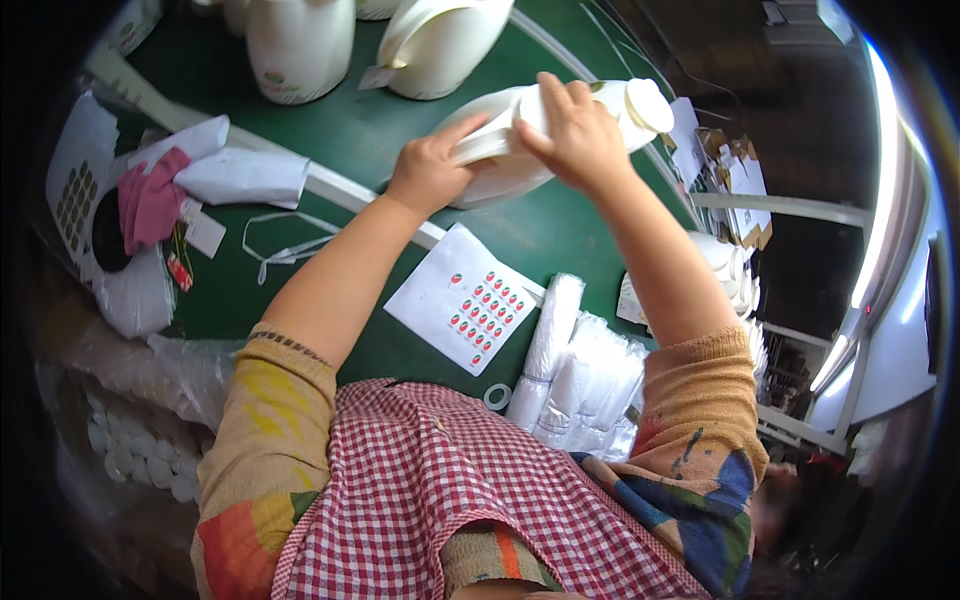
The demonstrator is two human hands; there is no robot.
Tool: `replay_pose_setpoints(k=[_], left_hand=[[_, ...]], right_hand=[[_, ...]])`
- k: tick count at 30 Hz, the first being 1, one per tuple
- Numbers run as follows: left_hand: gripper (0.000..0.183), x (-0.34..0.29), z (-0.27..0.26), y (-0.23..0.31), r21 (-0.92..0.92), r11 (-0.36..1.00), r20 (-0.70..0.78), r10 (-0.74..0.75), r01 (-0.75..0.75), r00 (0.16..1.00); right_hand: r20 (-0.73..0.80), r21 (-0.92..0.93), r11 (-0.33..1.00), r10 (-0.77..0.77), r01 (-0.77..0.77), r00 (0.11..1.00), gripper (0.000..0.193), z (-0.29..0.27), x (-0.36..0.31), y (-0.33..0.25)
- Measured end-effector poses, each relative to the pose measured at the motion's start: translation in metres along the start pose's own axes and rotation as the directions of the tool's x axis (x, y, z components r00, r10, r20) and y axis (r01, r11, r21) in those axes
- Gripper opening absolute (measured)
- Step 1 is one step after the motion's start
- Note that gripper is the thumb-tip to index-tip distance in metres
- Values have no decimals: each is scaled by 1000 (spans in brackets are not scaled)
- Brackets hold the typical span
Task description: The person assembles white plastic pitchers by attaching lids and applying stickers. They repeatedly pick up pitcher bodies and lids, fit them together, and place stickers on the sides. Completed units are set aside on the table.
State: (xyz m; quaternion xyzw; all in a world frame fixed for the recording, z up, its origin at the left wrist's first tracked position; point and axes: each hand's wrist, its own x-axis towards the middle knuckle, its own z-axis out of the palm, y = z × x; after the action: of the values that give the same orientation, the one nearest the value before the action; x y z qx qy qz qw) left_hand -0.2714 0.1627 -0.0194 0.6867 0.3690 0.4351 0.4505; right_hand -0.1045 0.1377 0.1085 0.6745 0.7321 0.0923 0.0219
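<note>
A white plastic jug with a white cap lies tilted over the green table, its cap pointing right. My left hand is closed at the handle end, with its index finger stretched along the handle. My right hand grips the jug nearer the cap, thumb and fingers spread over its upper side. Below the jug, a white sheet of small red-and-green stickers lies on the table. The undersides of both hands' grips are hidden.
More white jugs stand at the back. Clear plastic bag bundles and a tape roll sit near my apron. At left lie a pink cloth and white papers. A pale rail crosses the green table; further jugs are at right.
</note>
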Motion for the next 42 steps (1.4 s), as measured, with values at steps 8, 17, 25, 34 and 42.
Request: replay_pose_setpoints(k=[8, 17, 25, 34, 42], left_hand=[[61, 21, -49, 2, 211, 974, 72, 72, -86, 995], [41, 18, 115, 77, -82, 959, 55, 275, -270, 960], [42, 54, 187, 14, -290, 952, 450, 43, 100, 892], [39, 47, 195, 11, -275, 961, 331, 87, 8, 939], [40, 48, 191, 19, -186, 981, 372, 27, 46, 928]], right_hand=[[-144, 90, 900, 436, -427, 888, 67, -30, 4, 151], [284, 68, 915, 364, -397, 887, 87, -10, 27, 185], [157, 296, 930, 176, -217, 972, 75, -1, 5, 201], [62, 264, 964, -26, 9, 998, 67, 6, 2, 208], [55, -95, 938, 338, -332, 939, 77, -7, 12, 195]])
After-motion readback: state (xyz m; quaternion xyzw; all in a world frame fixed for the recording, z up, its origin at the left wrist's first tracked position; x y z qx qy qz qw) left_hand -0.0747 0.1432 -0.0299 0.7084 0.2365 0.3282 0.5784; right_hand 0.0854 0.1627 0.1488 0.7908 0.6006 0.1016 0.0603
